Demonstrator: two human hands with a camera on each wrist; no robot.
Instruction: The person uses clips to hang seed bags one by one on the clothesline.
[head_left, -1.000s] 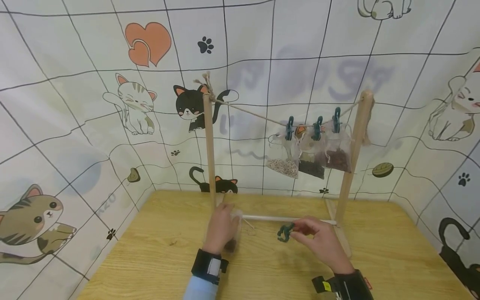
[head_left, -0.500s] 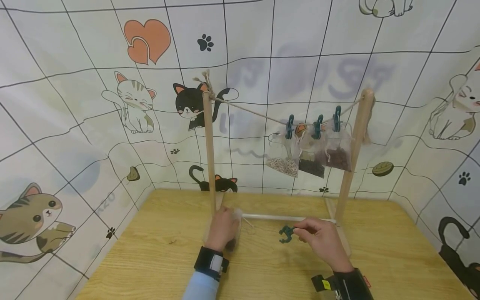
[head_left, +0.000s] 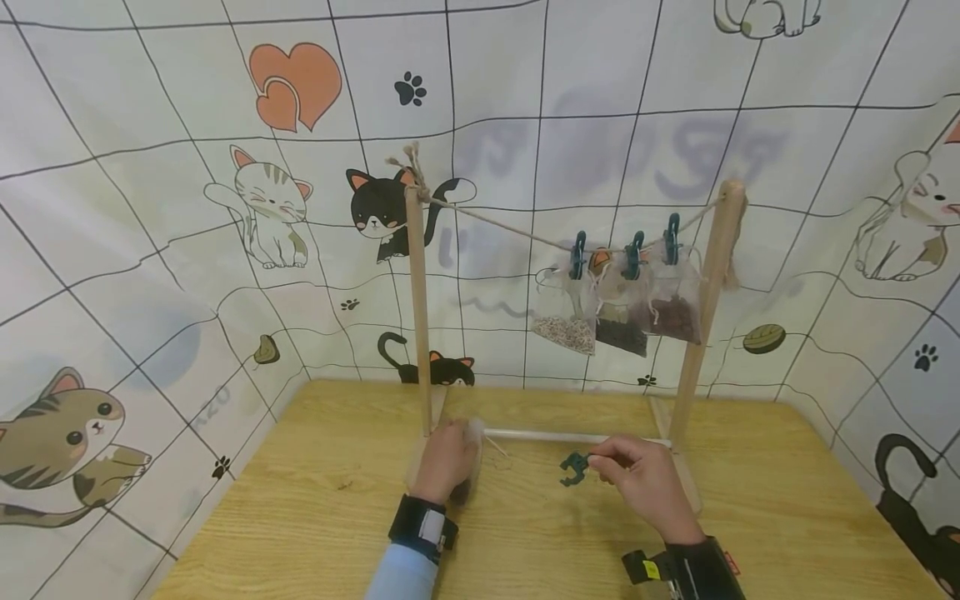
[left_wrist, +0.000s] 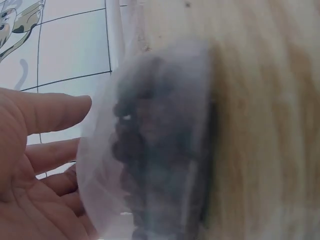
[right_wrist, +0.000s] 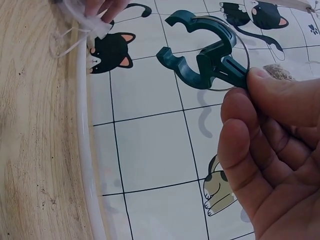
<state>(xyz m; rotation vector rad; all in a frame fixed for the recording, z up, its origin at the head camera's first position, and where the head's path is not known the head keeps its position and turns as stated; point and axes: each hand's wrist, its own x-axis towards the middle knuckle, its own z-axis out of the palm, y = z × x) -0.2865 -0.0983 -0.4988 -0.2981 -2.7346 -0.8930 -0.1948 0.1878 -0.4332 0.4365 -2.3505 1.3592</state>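
My left hand [head_left: 442, 462] pinches the top of a sheer drawstring pouch [head_left: 461, 492], low beside the left post. Dark lumps fill the pouch [left_wrist: 165, 145] in the left wrist view, and its loose cord trails to the right. Thumb and fingers of my right hand [head_left: 648, 483] squeeze the handles of a dark green clip [head_left: 574, 468], held over the table right of the pouch. In the right wrist view, the clip [right_wrist: 212, 60] has its mouth spread wide, pointing toward the left hand, with nothing in it.
Two wooden posts [head_left: 418, 308] carry a sagging twine line [head_left: 510, 233]. Three clipped pouches hang near its right end, including a pale-filled pouch [head_left: 566, 333] and a reddish-brown one [head_left: 675, 317]. A white rod [head_left: 555, 435] joins the posts low above the wooden table [head_left: 315, 517].
In the right hand the clip has turned and its mouth now shows wider, while that hand shifted slightly. The left hand stays at the pouch with its fingers a little lower.
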